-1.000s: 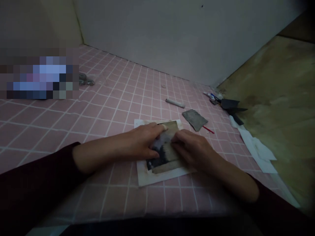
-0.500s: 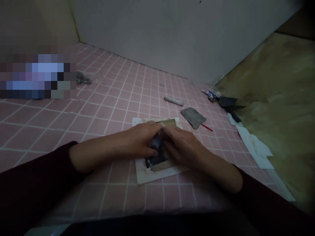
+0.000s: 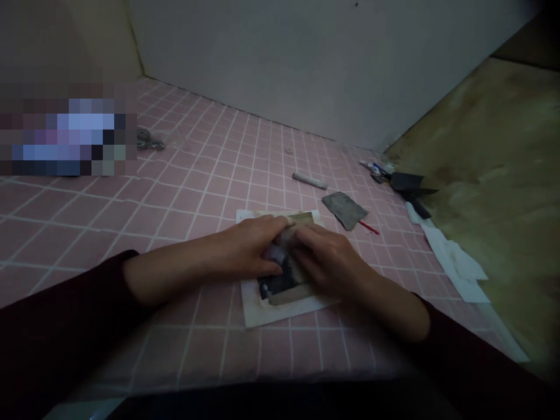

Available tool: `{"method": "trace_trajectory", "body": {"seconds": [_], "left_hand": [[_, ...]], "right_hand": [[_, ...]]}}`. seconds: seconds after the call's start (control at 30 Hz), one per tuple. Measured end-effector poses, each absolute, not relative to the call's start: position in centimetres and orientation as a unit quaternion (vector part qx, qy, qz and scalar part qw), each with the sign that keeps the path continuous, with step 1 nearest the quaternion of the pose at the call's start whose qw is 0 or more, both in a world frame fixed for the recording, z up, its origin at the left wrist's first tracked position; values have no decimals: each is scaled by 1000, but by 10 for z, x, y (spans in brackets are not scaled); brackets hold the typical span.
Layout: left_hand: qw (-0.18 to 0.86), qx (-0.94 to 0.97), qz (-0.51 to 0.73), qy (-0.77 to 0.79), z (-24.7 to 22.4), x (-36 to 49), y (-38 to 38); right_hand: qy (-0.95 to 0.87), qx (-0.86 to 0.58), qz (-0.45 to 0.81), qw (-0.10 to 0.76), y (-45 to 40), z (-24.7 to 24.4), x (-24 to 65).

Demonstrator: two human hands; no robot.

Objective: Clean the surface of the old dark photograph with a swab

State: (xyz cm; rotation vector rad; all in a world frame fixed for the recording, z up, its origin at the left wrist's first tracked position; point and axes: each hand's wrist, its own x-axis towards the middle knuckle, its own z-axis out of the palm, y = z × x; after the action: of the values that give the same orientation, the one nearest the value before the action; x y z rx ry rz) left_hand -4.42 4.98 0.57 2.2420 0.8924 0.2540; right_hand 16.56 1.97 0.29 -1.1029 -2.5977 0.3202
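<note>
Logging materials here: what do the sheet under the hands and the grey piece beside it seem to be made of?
The sheet looks like paper or card: thin, matte, white-bordered, with stains. The grey piece looks like abrasive paper or thin metal; its dull, mottled surface leaves that open.

No readable words or numbers on the photograph (image 3: 284, 289), the small tubes (image 3: 375, 169) perhaps too dim to tell.
</note>
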Motion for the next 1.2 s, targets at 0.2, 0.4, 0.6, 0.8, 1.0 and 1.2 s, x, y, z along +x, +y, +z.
{"method": "trace_trajectory", "body": {"seconds": [0.2,0.4,0.6,0.8,1.0,1.2], "left_hand": [[310,887,122,321,1,-46,49],[276,889,110,349,1,-51,48],[280,885,101,358,3,-49,51],[283,885,109,352,1,-50,51],[280,887,115,349,-2,-50,52],[282,887,112,347,1,-50,51]], "right_hand": [[-892,-416,109,139,16,3,170],[-893,-394,130,175,17,2,166],[-889,-407,119,173,19,1,169],[-901,-385,135,148,19,6,166],[-906,-391,112,117,16,10,162],[-900,-401,117,121,16,9,164]]}}
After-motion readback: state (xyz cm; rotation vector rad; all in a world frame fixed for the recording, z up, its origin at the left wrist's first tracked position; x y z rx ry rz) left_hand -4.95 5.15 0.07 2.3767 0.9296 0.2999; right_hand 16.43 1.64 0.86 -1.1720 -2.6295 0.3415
